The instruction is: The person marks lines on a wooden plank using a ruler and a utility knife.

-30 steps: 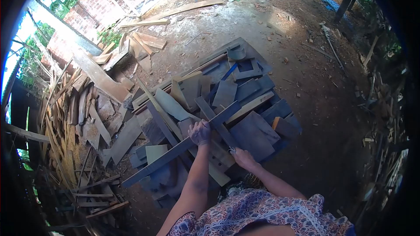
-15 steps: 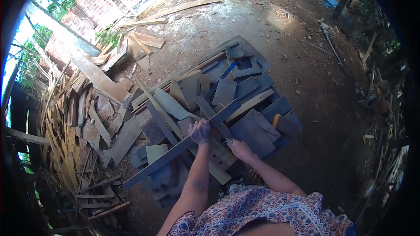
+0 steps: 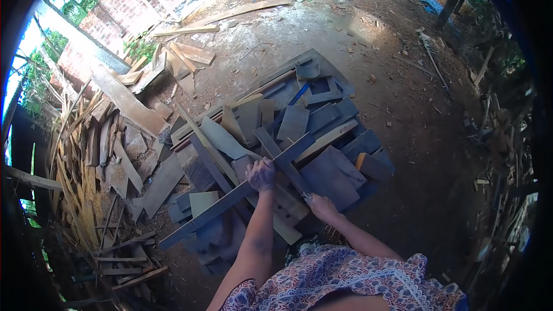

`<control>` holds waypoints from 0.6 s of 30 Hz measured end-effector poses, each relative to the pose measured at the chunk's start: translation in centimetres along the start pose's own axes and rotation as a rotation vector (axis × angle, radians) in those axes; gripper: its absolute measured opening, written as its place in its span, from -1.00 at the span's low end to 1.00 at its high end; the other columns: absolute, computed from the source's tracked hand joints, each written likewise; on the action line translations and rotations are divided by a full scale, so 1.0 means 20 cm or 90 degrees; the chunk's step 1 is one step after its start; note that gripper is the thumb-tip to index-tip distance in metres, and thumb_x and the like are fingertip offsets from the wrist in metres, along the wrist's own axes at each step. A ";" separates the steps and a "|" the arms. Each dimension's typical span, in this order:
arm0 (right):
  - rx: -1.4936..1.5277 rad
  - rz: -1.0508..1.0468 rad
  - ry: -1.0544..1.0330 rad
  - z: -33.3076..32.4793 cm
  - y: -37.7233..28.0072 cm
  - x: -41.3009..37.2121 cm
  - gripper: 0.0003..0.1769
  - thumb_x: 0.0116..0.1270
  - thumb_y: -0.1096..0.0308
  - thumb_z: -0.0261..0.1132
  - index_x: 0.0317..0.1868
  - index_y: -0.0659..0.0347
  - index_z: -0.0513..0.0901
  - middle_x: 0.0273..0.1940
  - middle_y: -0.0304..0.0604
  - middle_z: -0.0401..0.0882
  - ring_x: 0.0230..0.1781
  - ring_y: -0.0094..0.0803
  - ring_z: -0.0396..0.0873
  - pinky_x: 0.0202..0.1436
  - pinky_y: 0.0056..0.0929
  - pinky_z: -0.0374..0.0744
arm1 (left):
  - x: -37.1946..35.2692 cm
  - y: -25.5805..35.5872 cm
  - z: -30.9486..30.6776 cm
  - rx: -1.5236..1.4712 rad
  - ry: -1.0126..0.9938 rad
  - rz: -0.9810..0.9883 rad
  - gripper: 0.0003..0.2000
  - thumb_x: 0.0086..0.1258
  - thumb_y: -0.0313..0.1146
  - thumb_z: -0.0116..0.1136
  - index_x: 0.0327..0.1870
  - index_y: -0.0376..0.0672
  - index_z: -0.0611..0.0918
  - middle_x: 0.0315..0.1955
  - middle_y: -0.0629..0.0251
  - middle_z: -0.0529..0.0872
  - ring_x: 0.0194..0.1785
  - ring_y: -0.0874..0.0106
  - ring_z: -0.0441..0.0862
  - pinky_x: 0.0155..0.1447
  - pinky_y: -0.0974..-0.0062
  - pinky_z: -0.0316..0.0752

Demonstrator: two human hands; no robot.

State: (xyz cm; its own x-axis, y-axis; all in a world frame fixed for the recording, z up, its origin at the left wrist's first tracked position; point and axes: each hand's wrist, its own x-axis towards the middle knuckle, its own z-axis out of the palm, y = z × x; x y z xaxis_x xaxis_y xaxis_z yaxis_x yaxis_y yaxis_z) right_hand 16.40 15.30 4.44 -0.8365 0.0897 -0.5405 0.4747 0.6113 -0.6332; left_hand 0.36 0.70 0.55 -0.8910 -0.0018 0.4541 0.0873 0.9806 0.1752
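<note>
— What's nearest me?
— My two hands. My right hand (image 3: 322, 207) rests on the near edge of the pile, fingers bent. I cannot tell whether they pinch anything.
— And the other?
— My left hand (image 3: 262, 174) has its fingers wrapped around one long plank (image 3: 213, 210), gripping it past its middle, toward the far end. Its long axis runs diagonally — the near end sits low to my left, the far end points up and right across the pile of boards (image 3: 322, 118). It lies on top, crossing a pale board (image 3: 285, 210) just beside my right hand.
— How many boards?
— One in hand; the pile holds too many to count. Beyond are dirt ground (image 3: 357, 40) and a brick wall (image 3: 124, 8).
</note>
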 end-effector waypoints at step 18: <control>-0.026 0.001 -0.042 -0.02 0.01 0.05 -0.59 0.41 0.06 0.01 -0.01 0.23 0.49 -0.15 0.33 0.56 -0.05 0.29 0.49 0.04 0.12 0.43 | 0.00 0.01 0.01 -0.017 0.012 -0.012 -0.70 0.24 -0.22 -0.01 -0.66 -0.10 0.63 -0.60 0.31 0.64 -0.38 0.29 0.55 -0.25 0.28 0.39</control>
State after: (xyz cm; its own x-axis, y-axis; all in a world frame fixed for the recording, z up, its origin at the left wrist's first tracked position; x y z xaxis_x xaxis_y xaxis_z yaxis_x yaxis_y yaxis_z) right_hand 15.49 15.90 4.04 -0.8152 0.0394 -0.5779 0.4635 0.6427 -0.6100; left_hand 0.26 0.92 0.44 -0.8842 -0.0244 0.4664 0.0825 0.9748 0.2073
